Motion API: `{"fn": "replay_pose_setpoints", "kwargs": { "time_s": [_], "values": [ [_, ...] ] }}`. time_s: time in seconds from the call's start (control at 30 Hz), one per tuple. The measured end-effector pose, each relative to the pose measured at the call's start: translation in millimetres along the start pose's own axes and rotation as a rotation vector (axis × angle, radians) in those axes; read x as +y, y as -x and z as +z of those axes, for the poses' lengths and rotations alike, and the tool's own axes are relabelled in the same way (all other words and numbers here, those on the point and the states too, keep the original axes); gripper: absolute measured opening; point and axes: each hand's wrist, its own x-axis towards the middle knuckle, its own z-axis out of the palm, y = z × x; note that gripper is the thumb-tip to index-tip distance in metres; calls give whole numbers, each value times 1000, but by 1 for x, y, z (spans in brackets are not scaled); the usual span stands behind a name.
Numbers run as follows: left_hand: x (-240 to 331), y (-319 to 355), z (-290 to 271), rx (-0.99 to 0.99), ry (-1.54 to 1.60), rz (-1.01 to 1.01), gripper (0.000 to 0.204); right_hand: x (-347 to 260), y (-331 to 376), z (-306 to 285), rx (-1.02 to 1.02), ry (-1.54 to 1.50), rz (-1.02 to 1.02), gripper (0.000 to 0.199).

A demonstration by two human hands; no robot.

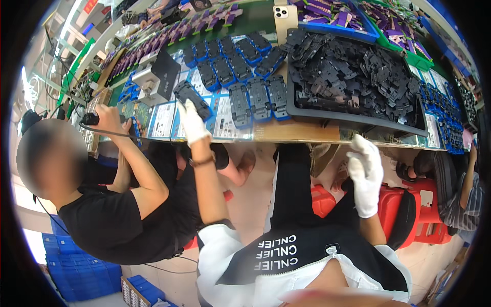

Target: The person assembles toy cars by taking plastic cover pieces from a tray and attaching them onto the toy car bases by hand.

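My left hand (194, 124), in a white glove, reaches over the front edge of the table. Its fingers grip the near end of a black-and-blue plastic housing (192, 98), which lies tilted beside a boxy grey metal device. In a white glove too, my right hand (366, 176) hovers just short of the table edge, below a large black tray (358, 124). Its fingers are loosely bent and apart, with nothing seen in them. Rows of similar black-and-blue housings (259, 99) lie between the device and the tray.
Flat black plastic parts (358, 77) heap up in the tray. Behind stand a phone (285, 21), a blue bin (348, 31) and a green bin (417, 59) of purple parts. The metal device (156, 79) is at left. A co-worker (107, 220) sits close by, holding a tool.
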Motion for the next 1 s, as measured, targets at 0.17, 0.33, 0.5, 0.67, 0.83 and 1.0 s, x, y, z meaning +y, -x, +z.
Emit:
{"fn": "replay_pose_setpoints", "kwargs": {
  "time_s": [0.17,0.33,0.5,0.67,0.83,1.0],
  "values": [
    [-92,-182,-53,-204,-1453,582,34,2,-16,-43,244,216,-26,27],
    [-113,-311,-133,-456,-1106,571,43,24,-39,-112,420,349,-150,22],
    [-150,-264,-61,-141,-721,-190,68,68,-52,-207,810,630,-93,18],
    [-73,-205,-31,36,-1070,33,68,117,-75,-311,879,1180,209,36],
    [-27,-112,-16,43,-441,216,50,159,-97,-374,799,1225,580,33],
    [41,31,53,-154,-395,248,44,209,-97,-422,623,1193,465,28]
  ]
}}
